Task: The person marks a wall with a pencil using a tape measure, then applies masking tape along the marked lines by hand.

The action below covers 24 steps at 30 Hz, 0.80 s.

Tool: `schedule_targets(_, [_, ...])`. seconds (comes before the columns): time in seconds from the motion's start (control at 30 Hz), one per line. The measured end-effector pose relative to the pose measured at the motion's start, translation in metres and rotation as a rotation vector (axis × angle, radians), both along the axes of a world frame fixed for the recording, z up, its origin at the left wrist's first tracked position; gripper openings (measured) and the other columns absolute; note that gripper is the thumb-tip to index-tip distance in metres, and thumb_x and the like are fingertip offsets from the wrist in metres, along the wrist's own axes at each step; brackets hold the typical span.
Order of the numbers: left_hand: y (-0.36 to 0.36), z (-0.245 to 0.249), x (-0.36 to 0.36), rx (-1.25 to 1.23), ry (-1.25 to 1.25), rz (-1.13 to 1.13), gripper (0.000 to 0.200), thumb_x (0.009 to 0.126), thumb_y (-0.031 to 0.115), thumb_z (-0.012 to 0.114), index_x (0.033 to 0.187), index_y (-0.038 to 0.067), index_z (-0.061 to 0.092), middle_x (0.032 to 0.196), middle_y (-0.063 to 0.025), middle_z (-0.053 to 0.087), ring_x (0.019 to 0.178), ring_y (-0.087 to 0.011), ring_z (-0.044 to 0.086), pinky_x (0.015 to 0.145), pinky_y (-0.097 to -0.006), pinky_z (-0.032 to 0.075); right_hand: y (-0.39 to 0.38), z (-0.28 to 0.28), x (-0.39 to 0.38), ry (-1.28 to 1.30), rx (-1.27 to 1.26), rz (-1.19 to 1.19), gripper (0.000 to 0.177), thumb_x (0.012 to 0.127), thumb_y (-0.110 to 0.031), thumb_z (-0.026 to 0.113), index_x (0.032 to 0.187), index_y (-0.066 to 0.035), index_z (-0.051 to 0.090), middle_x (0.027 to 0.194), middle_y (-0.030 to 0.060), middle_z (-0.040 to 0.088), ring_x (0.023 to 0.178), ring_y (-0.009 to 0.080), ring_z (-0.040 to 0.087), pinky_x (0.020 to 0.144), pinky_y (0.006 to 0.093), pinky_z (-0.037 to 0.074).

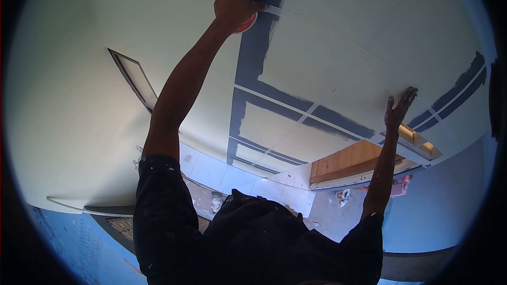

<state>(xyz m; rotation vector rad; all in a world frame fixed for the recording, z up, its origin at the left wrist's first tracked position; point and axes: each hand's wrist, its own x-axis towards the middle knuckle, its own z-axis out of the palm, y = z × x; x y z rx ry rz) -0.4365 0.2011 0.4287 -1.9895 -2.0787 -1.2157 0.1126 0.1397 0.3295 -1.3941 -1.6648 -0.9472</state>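
Note:
My left hand is raised high against the pale wall, its fingers wrapped round a red tape roll. The thumb touches a light tape strip that crosses a dark grey painted band. Lower and to the right, my right hand rests on or very near the wall with its fingers apart and nothing in it. Paint marks its fingertips. Between and below the hands, light strips run along and across more dark grey bands.
A framed window or panel sits at the left. Below are a wooden door, pale floor tiles, a crumpled item on the floor and a pink object. A lit opening lies beside my right forearm.

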Motion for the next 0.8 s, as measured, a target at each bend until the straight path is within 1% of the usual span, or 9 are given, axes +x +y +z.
schedule_targets(0.1, [0.003,-0.003,0.001,0.053,0.045,0.05,0.054,0.063,0.059,0.072,0.067,0.006,0.066,0.064,-0.0093,0.064,0.065,-0.0247,0.065,0.062,-0.0377,0.052,-0.001,0.001,-0.002,0.009,-0.005,-0.013,0.076,0.091,-0.048,0.044,0.145,-0.006,0.011,0.15,0.0214,0.007,0.138,0.0406,0.009,0.111,0.0492,0.011])
schedule_targets(0.33, [0.003,-0.005,0.001,0.066,0.031,0.031,0.054,0.063,0.058,0.072,0.069,0.004,0.067,0.065,-0.011,0.064,0.065,-0.0267,0.066,0.063,-0.0393,0.052,0.003,-0.003,-0.003,0.012,0.003,-0.023,0.078,0.091,-0.049,0.044,0.145,-0.004,0.011,0.15,0.0219,0.007,0.137,0.0408,0.009,0.111,0.0488,0.011])
schedule_targets(0.4, [0.002,-0.007,0.001,0.111,0.019,0.021,0.054,0.062,0.055,0.073,0.071,0.003,0.064,0.067,-0.0118,0.063,0.063,-0.027,0.064,0.058,-0.038,0.051,0.009,-0.006,-0.013,0.068,0.059,-0.058,0.077,0.091,-0.048,0.044,0.144,-0.003,0.011,0.15,0.022,0.008,0.138,0.04,0.01,0.111,0.0487,0.011])
schedule_targets(0.53, [-0.001,-0.006,0.003,0.096,0.033,0.035,0.053,0.062,0.054,0.073,0.071,0.003,0.064,0.066,-0.0122,0.063,0.063,-0.0281,0.064,0.057,-0.0377,0.051,0.022,-0.008,-0.099,-0.031,0.127,-0.013,0.075,0.089,-0.041,0.05,0.143,-0.001,0.016,0.148,0.0227,0.014,0.138,0.038,0.013,0.112,0.0471,0.013])
schedule_targets(0.63, [0.004,-0.011,0.004,0.121,0.051,0.047,0.051,0.063,0.052,0.073,0.071,0.003,0.064,0.067,-0.0125,0.063,0.063,-0.0286,0.064,0.058,-0.0389,0.051,0.04,-0.013,-0.191,-0.025,0.06,0.061,0.081,0.085,-0.043,0.053,0.141,0.003,0.018,0.146,0.0242,0.018,0.137,0.04,0.014,0.111,0.0499,0.011])
schedule_targets(0.67, [0.004,-0.012,0.005,0.136,0.047,0.063,0.049,0.065,0.051,0.072,0.071,0.003,0.064,0.069,-0.0126,0.063,0.065,-0.0291,0.064,0.059,-0.0393,0.051,0.046,-0.011,-0.221,-0.042,0.041,0.087,0.08,0.085,-0.044,0.053,0.141,0.003,0.02,0.146,0.0249,0.019,0.137,0.0404,0.015,0.111,0.0507,0.011])
schedule_targets(0.73, [-0.003,-0.008,0.007,0.155,0.059,0.073,0.048,0.066,0.05,0.072,0.071,0.003,0.064,0.071,-0.0128,0.064,0.067,-0.0295,0.064,0.06,-0.0398,0.051,0.06,-0.006,-0.276,-0.067,0.016,0.161,0.077,0.085,-0.048,0.051,0.14,0.0,0.026,0.146,0.021,0.024,0.136,0.0382,0.019,0.11,0.0516,0.013])
schedule_targets(0.77, [-0.01,-0.002,0.009,0.088,0.025,0.048,0.046,0.067,0.049,0.072,0.071,0.004,0.065,0.073,-0.0125,0.064,0.069,-0.0295,0.064,0.061,-0.0399,0.05,0.062,-0.002,-0.3,-0.091,-0.05,0.156,0.073,0.089,-0.047,0.045,0.141,0.0,0.023,0.146,0.0223,0.022,0.136,0.0395,0.018,0.111,0.0512,0.011])
schedule_targets(0.8, [-0.014,0.001,0.01,0.018,-0.011,0.023,0.044,0.068,0.048,0.072,0.071,0.004,0.065,0.076,-0.0123,0.064,0.071,-0.0296,0.064,0.062,-0.0401,0.05,0.066,0.001,-0.318,-0.091,-0.026,0.197,0.069,0.09,-0.044,0.046,0.14,-0.001,0.027,0.145,0.0228,0.025,0.135,0.0402,0.021,0.11,0.0517,0.014])
